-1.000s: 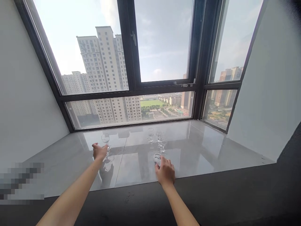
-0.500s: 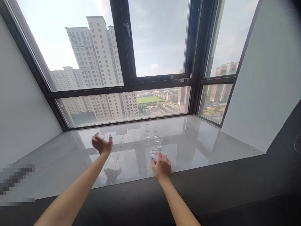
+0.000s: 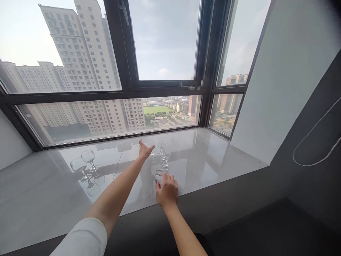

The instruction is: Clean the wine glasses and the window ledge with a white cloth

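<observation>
Several clear stemmed glasses stand on a glossy grey window ledge (image 3: 39,199). My left hand (image 3: 145,150) reaches out with fingers apart, holding nothing, close to a cluster of glasses (image 3: 161,149) near the ledge's middle. My right hand (image 3: 167,190) rests near the ledge's front edge, its fingers curled around a small glass (image 3: 158,175). Two more glasses (image 3: 84,164) stand side by side at the left, away from both hands.
A large dark-framed window (image 3: 128,89) closes the back of the ledge, with tower blocks outside. A white wall (image 3: 279,81) bounds the right end. A dark surface (image 3: 239,217) runs along the ledge's front edge; a thin cord (image 3: 314,142) lies on the dark panel at right.
My left hand has let go of a glass at the left and swung right toward the middle cluster. The view has turned left and closer. My right hand stays on its glass.
</observation>
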### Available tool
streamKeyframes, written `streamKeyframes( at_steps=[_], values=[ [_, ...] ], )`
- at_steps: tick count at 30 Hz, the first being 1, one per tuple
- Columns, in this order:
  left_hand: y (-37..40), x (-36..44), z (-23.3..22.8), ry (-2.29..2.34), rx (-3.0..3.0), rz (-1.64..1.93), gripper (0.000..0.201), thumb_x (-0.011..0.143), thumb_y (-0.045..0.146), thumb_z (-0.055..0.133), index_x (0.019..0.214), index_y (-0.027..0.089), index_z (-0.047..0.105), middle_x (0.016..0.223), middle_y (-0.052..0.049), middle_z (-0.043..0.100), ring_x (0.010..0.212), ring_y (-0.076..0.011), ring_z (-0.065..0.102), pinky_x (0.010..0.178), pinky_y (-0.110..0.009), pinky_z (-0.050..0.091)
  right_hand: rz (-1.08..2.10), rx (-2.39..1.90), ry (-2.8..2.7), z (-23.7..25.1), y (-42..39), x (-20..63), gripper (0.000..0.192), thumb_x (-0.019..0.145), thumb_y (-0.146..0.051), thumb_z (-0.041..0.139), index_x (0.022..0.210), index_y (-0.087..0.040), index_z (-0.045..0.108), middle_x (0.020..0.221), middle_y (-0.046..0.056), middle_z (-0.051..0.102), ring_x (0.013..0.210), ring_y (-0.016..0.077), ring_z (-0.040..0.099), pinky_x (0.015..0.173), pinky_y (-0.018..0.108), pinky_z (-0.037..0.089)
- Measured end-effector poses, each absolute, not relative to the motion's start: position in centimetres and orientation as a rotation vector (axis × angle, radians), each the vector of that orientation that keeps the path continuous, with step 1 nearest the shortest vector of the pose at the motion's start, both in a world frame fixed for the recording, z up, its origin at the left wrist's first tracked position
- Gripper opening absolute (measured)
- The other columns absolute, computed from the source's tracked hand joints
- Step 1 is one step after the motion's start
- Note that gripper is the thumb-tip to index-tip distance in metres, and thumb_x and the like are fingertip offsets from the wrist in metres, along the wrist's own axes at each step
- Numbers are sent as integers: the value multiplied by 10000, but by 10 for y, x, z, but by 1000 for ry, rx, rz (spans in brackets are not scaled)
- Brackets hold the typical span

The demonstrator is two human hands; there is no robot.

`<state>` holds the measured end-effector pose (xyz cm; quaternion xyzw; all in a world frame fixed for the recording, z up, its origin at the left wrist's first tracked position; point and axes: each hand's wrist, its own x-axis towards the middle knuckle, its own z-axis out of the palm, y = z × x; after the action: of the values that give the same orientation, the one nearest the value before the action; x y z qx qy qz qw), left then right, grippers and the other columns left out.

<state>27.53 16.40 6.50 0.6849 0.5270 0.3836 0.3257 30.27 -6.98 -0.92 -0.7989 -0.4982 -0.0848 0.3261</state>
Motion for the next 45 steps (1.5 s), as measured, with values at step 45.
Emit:
streamKeyframes(
  at_steps=[45],
  values=[
    [108, -39, 58, 2171, 1553, 1186, 673, 767, 577, 581, 1299, 240, 344, 1243, -99, 602, 971, -253, 641, 685, -319, 465, -292, -2124, -1370, -22, -67, 305, 307, 887, -279, 489, 1167, -185, 573, 1083, 111, 650, 1025, 247, 532, 811, 332, 350]
  ],
)
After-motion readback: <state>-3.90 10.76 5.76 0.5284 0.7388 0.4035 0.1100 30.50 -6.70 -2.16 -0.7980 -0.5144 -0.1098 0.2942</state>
